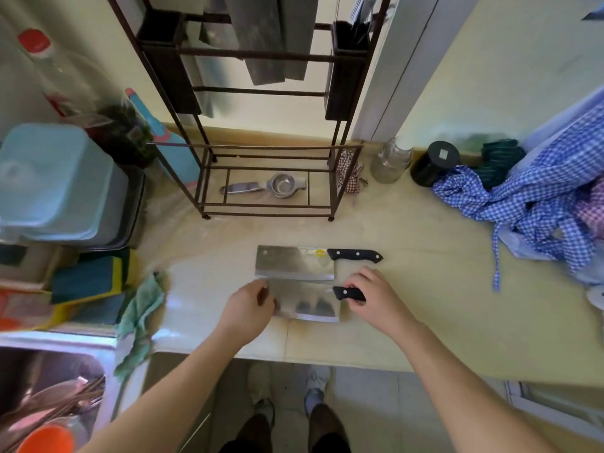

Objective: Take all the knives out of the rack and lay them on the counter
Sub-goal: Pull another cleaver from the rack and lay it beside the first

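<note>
On the pale counter [425,289], just in front of the metal rack [268,178], two cleavers are lying side by side, blades pointing left. Fingers of the right hand [372,295] are closing around the black handle of the nearer cleaver [307,304], while the left hand [248,305] is pinching the far end of its blade. Just beyond the fingertips, the farther cleaver [294,263] is resting untouched.
</note>
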